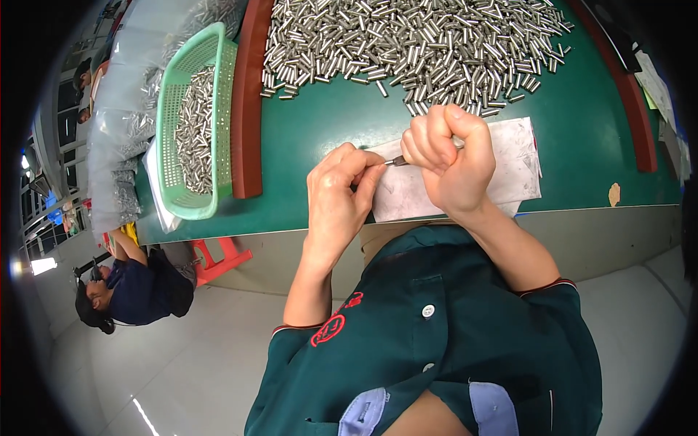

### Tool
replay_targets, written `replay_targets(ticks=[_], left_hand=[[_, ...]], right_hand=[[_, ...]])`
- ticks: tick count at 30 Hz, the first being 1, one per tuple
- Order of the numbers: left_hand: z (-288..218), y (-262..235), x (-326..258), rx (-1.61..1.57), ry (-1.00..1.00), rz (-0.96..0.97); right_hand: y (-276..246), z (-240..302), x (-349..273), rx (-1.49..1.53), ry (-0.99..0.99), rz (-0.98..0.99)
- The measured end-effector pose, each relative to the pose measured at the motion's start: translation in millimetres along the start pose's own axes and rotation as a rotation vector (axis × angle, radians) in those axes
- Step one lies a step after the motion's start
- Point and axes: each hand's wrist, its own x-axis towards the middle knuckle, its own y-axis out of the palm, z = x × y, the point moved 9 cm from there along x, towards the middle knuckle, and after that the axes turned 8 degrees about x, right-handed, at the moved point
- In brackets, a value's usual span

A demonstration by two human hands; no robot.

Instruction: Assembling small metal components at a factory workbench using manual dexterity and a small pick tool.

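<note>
From my remote seat I see both hands meeting near the middle of the frame, over a smudged white sheet (520, 156) on the green tabletop (298, 131). The thing being handled, a slim dark metal rod (396, 160), bridges the short gap between them. My left hand (333, 190) holds its left end in a narrow pinch of thumb and forefinger; my right hand (456, 156) is curled into a tight fist around the other end. I cannot tell whether it is one rod or a small piece set against a tool, because the fingers hide both ends. To do this well, I would hold the two ends in one straight line, let the left fingertips steady the piece without squeezing it askew, and let the right wrist supply any force smoothly. Bracing the left hand's edge on the sheet should help against slipping. I would also hold the right knuckles clear of the heap of shiny metal pins (436, 51) at the top of the frame, since a brush could scatter them. The green plastic basket (169, 156) at upper left sits safely apart.
</note>
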Motion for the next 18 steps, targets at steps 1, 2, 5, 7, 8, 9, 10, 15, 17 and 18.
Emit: replay_targets(ticks=[1, 2, 5, 7, 8, 9, 10, 15, 17, 18], left_hand=[[0.3, 0.2, -0.4, 0.000, -0.001, 0.000], [-4.0, -1.2, -0.9, 0.036, 0.049, -0.020], [-13.2, -2.7, -1.6, 0.088, 0.131, -0.056], [-18.0, -2.4, -1.4, 0.101, 0.168, -0.069], [-19.2, -2.4, -1.6, 0.110, 0.172, -0.070], [-20.0, -2.1, -1.9, 0.120, 0.176, -0.071], [-20.5, -1.5, -1.9, 0.120, 0.177, -0.073], [-24.2, -5.8, -5.1, 0.120, 0.201, -0.138], [-24.4, -5.8, -6.9, 0.133, 0.199, -0.138], [-24.4, -4.4, -6.5, 0.138, 0.196, -0.131]], right_hand=[[0.6, -0.6, -0.2, 0.000, 0.001, 0.000], [4.0, -1.0, -0.6, -0.066, -0.001, 0.029], [12.6, -0.2, -2.6, -0.211, -0.023, 0.063], [16.6, 1.2, -5.4, -0.339, -0.069, 0.072], [19.4, -0.1, -6.3, -0.340, -0.070, 0.072], [23.1, 1.0, -7.2, -0.410, -0.108, 0.074], [26.0, 3.6, -8.0, -0.480, -0.146, 0.075], [31.3, 0.8, -9.2, -0.499, -0.146, 0.101], [33.3, 0.5, -9.6, -0.525, -0.148, 0.104], [32.2, 1.9, -9.4, -0.521, -0.195, 0.110]])
